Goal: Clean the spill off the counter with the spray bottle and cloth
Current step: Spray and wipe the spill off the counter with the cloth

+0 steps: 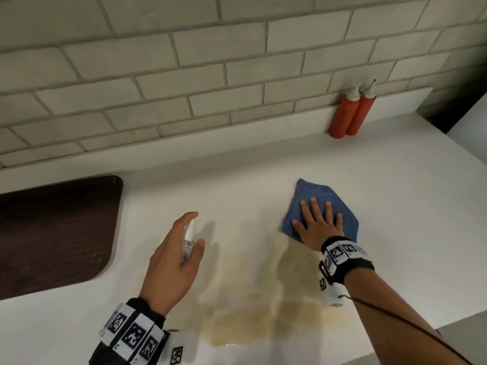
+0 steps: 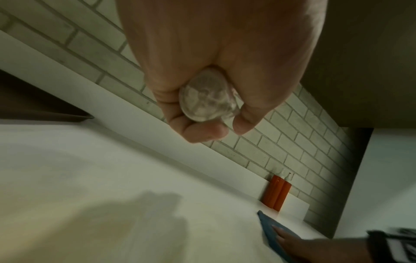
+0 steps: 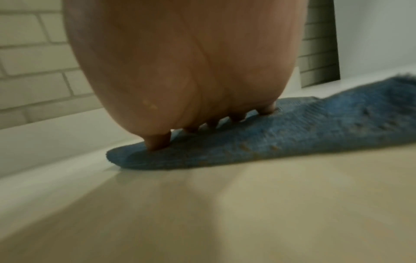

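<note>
A yellowish spill [image 1: 266, 304] spreads over the white counter [image 1: 210, 175] between my two arms. My left hand [image 1: 181, 248] grips a small clear spray bottle [image 1: 189, 239] above the counter, left of the spill, with the forefinger over its top. From below, the bottle's round base [image 2: 208, 95] shows between the curled fingers. My right hand [image 1: 317, 223] lies flat with spread fingers on a blue cloth [image 1: 316, 191] at the spill's far right edge. The cloth [image 3: 292, 138] lies pressed to the counter under the fingertips [image 3: 157, 142].
Two red squeeze bottles [image 1: 350, 114] stand against the low white ledge at the back right. A dark brown mat [image 1: 55, 233] lies at the left. A tiled wall [image 1: 184, 75] runs behind. The counter's front edge [image 1: 395, 327] drops off at the right.
</note>
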Action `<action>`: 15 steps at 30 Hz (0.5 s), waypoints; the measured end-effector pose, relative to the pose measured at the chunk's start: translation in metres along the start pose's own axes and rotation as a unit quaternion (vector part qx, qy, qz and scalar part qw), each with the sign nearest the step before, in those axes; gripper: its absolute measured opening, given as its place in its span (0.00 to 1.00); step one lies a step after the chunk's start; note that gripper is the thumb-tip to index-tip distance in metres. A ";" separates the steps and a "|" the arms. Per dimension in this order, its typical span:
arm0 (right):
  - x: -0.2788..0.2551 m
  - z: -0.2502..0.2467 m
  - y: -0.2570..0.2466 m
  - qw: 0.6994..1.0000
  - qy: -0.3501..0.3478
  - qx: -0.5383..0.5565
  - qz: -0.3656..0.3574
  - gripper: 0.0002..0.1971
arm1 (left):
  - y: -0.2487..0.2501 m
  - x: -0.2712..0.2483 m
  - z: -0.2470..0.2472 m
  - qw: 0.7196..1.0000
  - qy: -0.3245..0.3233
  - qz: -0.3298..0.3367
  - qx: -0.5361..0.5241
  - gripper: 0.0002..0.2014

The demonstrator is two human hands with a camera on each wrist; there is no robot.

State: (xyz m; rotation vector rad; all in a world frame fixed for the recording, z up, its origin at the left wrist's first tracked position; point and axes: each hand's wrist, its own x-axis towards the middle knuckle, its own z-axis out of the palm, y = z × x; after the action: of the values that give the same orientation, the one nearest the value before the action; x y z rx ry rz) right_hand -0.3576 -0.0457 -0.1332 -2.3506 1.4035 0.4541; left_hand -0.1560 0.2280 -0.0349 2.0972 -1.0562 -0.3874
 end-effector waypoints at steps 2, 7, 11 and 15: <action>0.012 -0.005 -0.014 1.000 -0.017 -0.001 0.004 0.35 | -0.001 -0.003 0.000 1.000 0.003 -0.007 0.002 0.24; -0.033 0.026 -0.032 0.995 0.005 -0.044 -0.089 0.36 | 0.002 -0.008 0.007 1.000 0.005 -0.015 0.002 0.23; -0.099 0.061 -0.013 0.990 0.023 -0.066 -0.123 0.39 | 0.012 -0.008 0.022 1.000 -0.018 -0.009 -0.001 0.23; -0.123 0.071 0.031 0.994 0.032 -0.044 -0.097 0.35 | 0.029 -0.011 0.039 0.999 -0.049 0.019 0.002 0.24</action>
State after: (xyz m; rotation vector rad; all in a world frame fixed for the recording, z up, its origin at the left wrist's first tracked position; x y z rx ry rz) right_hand -0.4468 0.0687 -0.1451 -2.5630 1.1878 0.3958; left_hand -0.2005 0.2062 -0.0407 2.0767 -1.1534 -0.4720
